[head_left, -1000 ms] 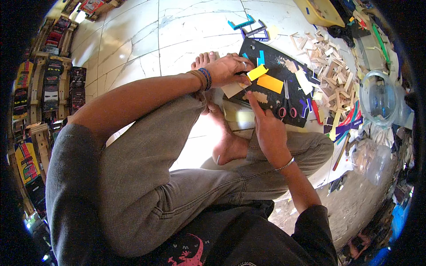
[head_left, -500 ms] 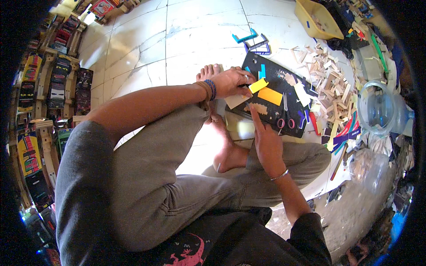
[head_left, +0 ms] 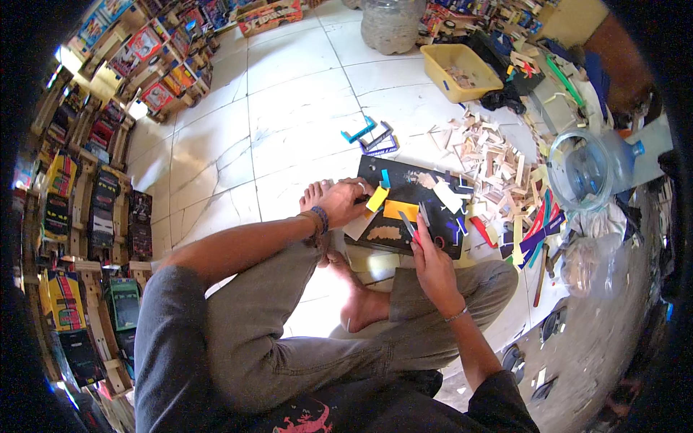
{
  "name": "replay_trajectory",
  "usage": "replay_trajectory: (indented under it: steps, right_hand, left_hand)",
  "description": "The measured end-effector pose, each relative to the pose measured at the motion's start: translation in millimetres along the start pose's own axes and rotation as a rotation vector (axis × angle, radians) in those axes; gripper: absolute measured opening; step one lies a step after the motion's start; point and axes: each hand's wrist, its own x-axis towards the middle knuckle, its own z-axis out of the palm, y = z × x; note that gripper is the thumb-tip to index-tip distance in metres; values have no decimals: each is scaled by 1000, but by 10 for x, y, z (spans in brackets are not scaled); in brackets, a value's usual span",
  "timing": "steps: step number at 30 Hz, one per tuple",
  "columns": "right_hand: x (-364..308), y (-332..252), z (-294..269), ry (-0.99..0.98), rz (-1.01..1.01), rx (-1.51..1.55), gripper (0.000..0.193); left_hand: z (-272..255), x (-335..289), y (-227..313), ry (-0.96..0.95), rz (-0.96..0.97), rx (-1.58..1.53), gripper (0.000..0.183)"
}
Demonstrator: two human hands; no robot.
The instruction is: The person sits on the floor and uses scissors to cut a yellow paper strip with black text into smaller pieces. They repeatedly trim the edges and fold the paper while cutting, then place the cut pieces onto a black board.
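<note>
My left hand [head_left: 345, 203] is closed at the upper left of a black board [head_left: 372, 164]. Its fingertips pinch the end of a small folded yellow piece [head_left: 377, 198]. Under that hand, a tan flat piece [head_left: 359, 226] juts past the board's edge. My right hand [head_left: 437, 273] grips a pair of scissors [head_left: 424, 213] by the pink handles, partly hidden by the fingers, with the blades spread and pointing away from me. Beside the blades an orange-yellow rectangle [head_left: 399, 210] lies flat on the board. A small blue piece [head_left: 385, 177] is just beyond the yellow one.
Wooden offcuts [head_left: 494, 155] are heaped right of the board, near coloured strips [head_left: 541, 231]. A large clear plastic bottle [head_left: 581, 172] lies farther right. Beyond stands a yellow tub [head_left: 451, 83]. Blue and dark bracket-shaped pieces [head_left: 359, 131] rest on the tiles. Wooden toy trucks [head_left: 61, 195] line the left.
My right hand has picked up the scissors from the board and spread their blades. My left hand stays at the yellow piece. The view has tilted up, so everything appears lower.
</note>
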Motion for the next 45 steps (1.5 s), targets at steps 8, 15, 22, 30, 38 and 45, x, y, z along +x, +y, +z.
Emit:
replay_trajectory:
  steps: [8, 15, 22, 30, 38, 45]
  right_hand:
    - [-90, 33, 153, 103, -10, 106, 54]
    - [203, -31, 213, 96, 25, 190, 45]
    - [620, -149, 346, -349, 442, 944, 38]
    - [652, -117, 307, -203, 406, 893, 18]
    - [264, -111, 270, -58, 191, 325, 56]
    - [195, -187, 341, -25, -38, -18, 55]
  left_hand:
    - [37, -53, -26, 73, -353, 79, 27]
    - [-62, -166, -154, 21, -354, -21, 32]
    - [-99, -312, -168, 78, -316, -78, 30]
    - [36, -265, -225, 123, -311, 2, 35]
    - [3, -193, -223, 52, -284, 71, 41]
    - [-8, -197, -158, 20, -294, 61, 60]
